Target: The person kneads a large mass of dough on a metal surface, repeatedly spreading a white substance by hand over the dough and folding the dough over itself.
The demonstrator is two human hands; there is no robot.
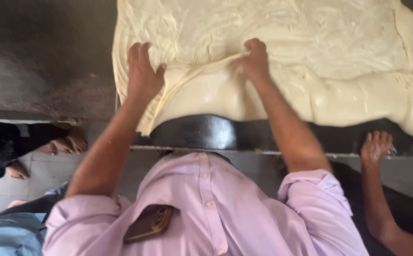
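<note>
A large pale mass of dough (310, 42) covers a dark, shiny table (202, 132). My left hand (142, 71) grips the dough's near left edge, fingers on top and thumb hooked under a fold. My right hand (256, 59) is clenched on a thin stretched fold of the same dough, which runs between the two hands. Both forearms reach out from lilac shirt sleeves. The dough's near edge bulges over the table front.
Another person's hand (376, 146) rests on the table's metal front edge at the right. Bare feet (64, 144) stand on the tiled floor at the left. A brown phone (149, 223) sits in my shirt pocket. A dark wall (45, 57) lies left of the dough.
</note>
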